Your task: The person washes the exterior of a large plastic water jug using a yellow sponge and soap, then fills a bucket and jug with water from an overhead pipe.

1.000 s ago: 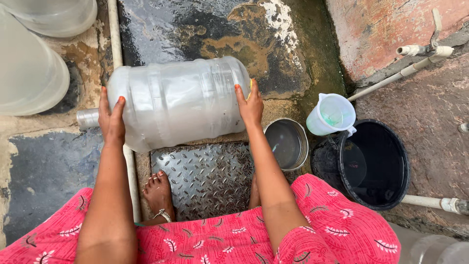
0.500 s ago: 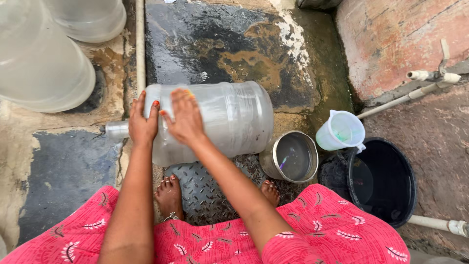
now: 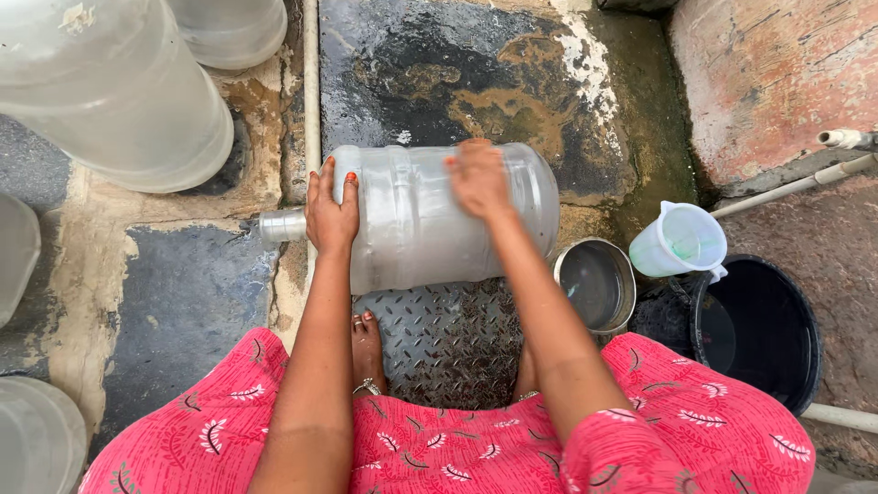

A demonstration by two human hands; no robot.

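A large clear plastic water jug (image 3: 416,224) lies on its side on wet stone ground, its neck pointing left. My left hand (image 3: 330,210) rests flat on the jug's shoulder near the neck. My right hand (image 3: 477,177) lies on top of the jug's middle, a bit blurred. Neither hand wraps around the jug; both press on its surface. My bare foot (image 3: 367,352) stands on a steel tread plate (image 3: 448,343) just below the jug.
A steel pot (image 3: 595,285) sits at the jug's right end. A white plastic jug-style mug (image 3: 679,241) rests beside a black bucket (image 3: 764,334). More clear water jugs (image 3: 110,91) stand at upper left. A white pipe (image 3: 310,82) runs along the ground.
My right hand slid from the jug's base end to near the left hand, then back toward the middle. The jug has stayed lying on its side.
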